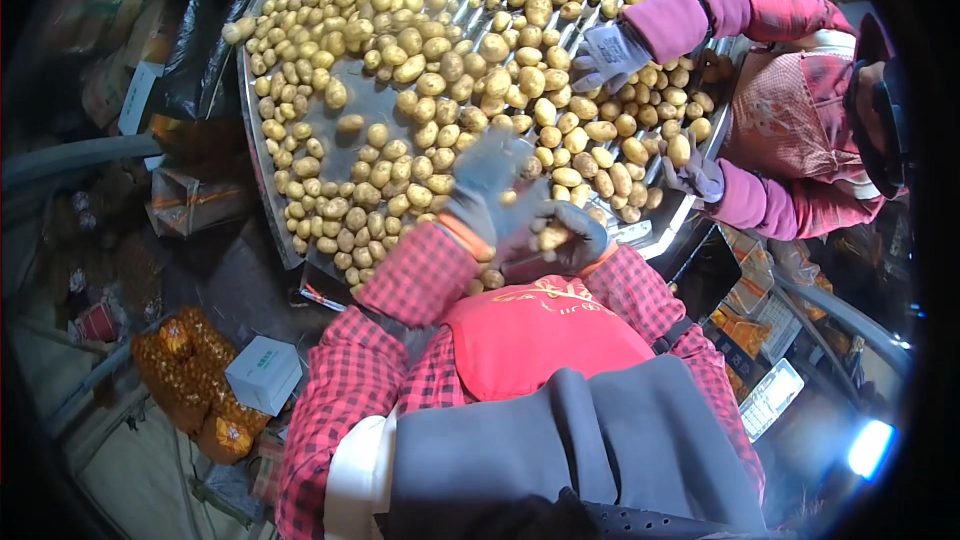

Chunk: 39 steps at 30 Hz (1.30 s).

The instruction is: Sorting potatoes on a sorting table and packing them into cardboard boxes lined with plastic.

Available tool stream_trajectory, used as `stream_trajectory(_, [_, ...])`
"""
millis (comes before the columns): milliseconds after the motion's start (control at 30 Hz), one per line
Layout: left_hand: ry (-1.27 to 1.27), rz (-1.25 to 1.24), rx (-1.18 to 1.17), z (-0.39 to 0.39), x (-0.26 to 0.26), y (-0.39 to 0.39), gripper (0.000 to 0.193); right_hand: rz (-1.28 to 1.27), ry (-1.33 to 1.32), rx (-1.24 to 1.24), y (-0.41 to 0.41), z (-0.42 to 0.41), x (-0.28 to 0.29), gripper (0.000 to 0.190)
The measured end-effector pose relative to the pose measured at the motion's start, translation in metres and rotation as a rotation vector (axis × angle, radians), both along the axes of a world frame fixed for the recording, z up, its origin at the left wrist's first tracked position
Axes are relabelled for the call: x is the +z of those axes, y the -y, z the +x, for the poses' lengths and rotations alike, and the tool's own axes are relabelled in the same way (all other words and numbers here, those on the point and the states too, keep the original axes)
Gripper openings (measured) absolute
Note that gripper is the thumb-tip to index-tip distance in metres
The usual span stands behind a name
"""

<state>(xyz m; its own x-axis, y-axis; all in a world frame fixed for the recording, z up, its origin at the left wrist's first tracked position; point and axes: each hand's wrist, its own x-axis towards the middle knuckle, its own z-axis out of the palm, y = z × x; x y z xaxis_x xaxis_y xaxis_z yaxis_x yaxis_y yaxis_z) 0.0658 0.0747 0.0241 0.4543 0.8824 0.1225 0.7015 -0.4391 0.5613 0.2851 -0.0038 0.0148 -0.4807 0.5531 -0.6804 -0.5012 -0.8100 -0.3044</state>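
My left hand [480,199], in a grey work glove with an orange cuff, reaches over the near part of the potato heap [405,172]. Motion blurs its fingers, so I cannot tell whether it holds anything. Just to the right, at the table's near edge, my right hand [581,229] wears a similar glove. Its fingers curl around a potato [553,236]. Loose potatoes surround both hands on a metal sorting table [360,94], whose far part is made of slatted bars [517,15].
Across the right side, a co-worker's gloved hand [611,56] rests on potatoes; the other gloved hand [697,172] holds one. Filled mesh sacks [184,367] and a white box [264,375] lie at lower left. Metal rails [847,322] and a bright lamp [871,450] stand right.
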Motion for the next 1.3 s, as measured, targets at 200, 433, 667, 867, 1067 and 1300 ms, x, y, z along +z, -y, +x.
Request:
stream_trajectory(200, [-0.215,-0.06,0.756,-0.08,-0.073,-0.07,0.061,0.133,-0.107,-0.078,0.015,0.035,-0.001,0.039])
stream_trajectory(433, [-0.127,-0.188,0.629,-0.086,-0.07,-0.04,0.046,0.061,-0.163,0.017,0.019,0.033,-0.003,0.044])
stream_trajectory(667, [-0.45,-0.108,0.238,-0.077,-0.041,-0.078,0.066,0.159,-0.06,0.007,0.019,0.04,-0.016,0.048])
stream_trajectory(867, [-0.212,-0.138,0.351,-0.075,-0.031,-0.08,0.053,0.194,-0.075,-0.045,0.019,0.036,-0.017,0.047])
stream_trajectory(1067, [0.388,-0.196,-0.012,0.004,0.007,0.017,0.037,0.312,-0.01,-0.034,0.019,0.019,-0.007,0.075])
stream_trajectory(1300, [-0.258,-0.033,0.082,-0.013,-0.009,0.034,0.061,0.228,-0.03,0.064,0.011,0.027,0.002,0.067])
